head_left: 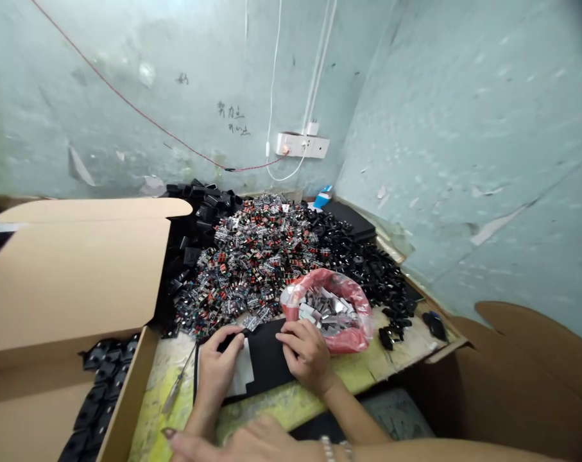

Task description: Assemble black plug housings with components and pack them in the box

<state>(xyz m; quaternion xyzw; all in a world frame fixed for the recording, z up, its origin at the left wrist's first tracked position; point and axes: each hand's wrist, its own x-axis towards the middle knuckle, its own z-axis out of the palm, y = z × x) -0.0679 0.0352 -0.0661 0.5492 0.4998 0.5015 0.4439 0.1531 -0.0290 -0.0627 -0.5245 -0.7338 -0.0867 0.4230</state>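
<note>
My left hand (216, 369) is over the left part of a black mat (270, 359), thumb and forefinger nearly together; what they pinch is too small to make out. My right hand (310, 353) is closed above the mat's right part, its fingertips pressed together and hiding anything they hold. Under my left hand, a pale grey sheet (244, 371) lies on the mat. Just beyond both hands rises a heap of small circuit boards (256, 256). A red plastic bag (358, 337) of small metal pieces stands beside my right hand.
Another person's hand (252, 443), with a bracelet at the wrist, reaches across the bottom. A screwdriver (175, 391) lies left of the mat. An open cardboard box (127, 398) holds black housings. Black parts (377, 273) are heaped at right, near a power strip (303, 145) on the wall.
</note>
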